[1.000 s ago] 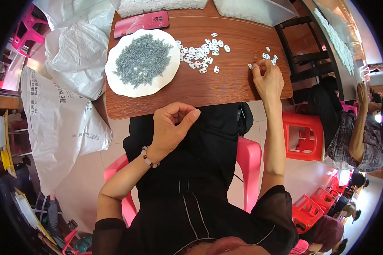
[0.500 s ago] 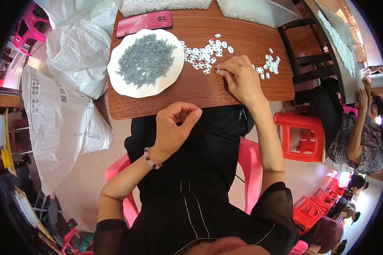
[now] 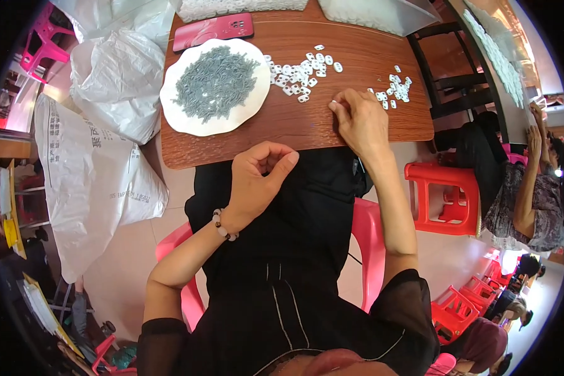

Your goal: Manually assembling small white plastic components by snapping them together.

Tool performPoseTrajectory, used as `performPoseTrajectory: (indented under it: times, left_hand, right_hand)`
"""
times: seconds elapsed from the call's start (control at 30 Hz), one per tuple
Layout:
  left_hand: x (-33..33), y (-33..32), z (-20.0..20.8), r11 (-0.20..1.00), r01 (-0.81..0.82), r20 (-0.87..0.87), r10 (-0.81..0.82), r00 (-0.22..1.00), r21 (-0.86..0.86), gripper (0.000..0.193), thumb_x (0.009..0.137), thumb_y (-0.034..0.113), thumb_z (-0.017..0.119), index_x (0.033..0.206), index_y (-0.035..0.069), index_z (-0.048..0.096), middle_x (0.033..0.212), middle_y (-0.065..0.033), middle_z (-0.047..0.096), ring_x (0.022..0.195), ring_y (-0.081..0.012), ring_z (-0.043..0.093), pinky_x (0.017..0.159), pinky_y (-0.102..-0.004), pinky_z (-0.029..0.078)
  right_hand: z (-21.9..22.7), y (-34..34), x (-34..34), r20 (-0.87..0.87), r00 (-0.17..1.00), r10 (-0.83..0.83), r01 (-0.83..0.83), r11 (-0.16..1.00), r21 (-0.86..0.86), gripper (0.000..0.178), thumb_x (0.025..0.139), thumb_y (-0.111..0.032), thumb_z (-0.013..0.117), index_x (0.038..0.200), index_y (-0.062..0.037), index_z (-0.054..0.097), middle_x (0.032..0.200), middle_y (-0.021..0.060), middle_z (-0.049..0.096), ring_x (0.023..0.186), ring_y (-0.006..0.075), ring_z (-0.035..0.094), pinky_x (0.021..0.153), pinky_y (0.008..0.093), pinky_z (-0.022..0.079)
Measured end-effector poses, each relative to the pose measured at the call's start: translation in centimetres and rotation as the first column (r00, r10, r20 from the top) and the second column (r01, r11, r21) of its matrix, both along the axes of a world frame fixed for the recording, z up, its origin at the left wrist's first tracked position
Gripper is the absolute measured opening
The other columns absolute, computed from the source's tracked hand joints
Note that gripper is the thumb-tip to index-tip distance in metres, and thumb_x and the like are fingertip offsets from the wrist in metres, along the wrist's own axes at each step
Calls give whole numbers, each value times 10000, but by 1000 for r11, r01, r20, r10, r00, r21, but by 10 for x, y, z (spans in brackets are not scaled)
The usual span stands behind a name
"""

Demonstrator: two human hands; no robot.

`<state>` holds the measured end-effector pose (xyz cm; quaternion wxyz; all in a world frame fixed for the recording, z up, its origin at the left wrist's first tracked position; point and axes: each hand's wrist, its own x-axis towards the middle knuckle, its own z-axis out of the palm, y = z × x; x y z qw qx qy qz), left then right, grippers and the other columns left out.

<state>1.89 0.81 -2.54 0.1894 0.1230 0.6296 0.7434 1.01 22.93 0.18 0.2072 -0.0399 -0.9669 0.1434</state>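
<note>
Over the right half of the wooden table, my right hand (image 3: 361, 120) pinches a small white plastic piece (image 3: 334, 102) between thumb and fingertips. Just left of it lies a loose pile of white oval pieces with dark holes (image 3: 297, 75). A smaller group of the same pieces (image 3: 396, 91) lies beyond its right side. My left hand (image 3: 257, 178) hovers at the table's near edge, fingers curled and thumb pressed to the index finger; anything between them is too small to make out. A white scalloped plate (image 3: 188, 125) heaped with short grey translucent rods (image 3: 216, 81) stands at the table's left.
A pink phone (image 3: 213, 31) lies behind the plate on the brown table (image 3: 282, 128). Clear bins (image 3: 376, 17) stand along the far edge. White sacks (image 3: 94, 188) crowd the left side. Red stools (image 3: 445, 197) and a seated person (image 3: 520, 200) are at the right.
My right hand has drawn slightly right, away from the larger pile, with the white piece in its fingertips. My left hand has stayed nearly still, still pinched.
</note>
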Motion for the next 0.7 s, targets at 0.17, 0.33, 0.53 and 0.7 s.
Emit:
performPoseTrajectory:
  times: [0.17,0.33,0.53,0.7]
  left_hand:
    - [-1,1,4,1000,6,3,-5,1000,-9,128,884,108,663,908,-17,671,741,-3,646,651,-18,555,593,-171,435]
    - [-1,0,2,995,95,24,-95,995,-8,160,909,143,641,918,-13,677,723,-6,647,624,-26,545,553,-180,413]
    - [4,1,-1,997,71,-1,-71,997,4,163,914,145,634,905,-11,679,726,-21,657,626,-38,555,554,-187,420]
    - [5,2,-3,997,77,-32,-78,996,-17,148,909,124,635,901,-18,676,724,-30,656,638,-47,563,565,-194,429]
  right_hand:
    - [10,-11,26,127,987,97,11,751,-660,124,836,-130,706,832,-11,672,633,13,598,585,72,517,570,248,417]
    - [15,-41,56,83,972,221,9,315,-949,91,864,-71,692,884,16,674,756,12,681,697,29,580,626,177,431]
    - [18,-49,68,130,966,223,33,392,-919,75,851,-62,697,866,9,679,721,12,679,626,11,562,568,160,408]
    - [16,-44,69,189,958,217,74,450,-890,106,843,-96,710,815,2,677,673,3,658,581,4,527,529,162,385]
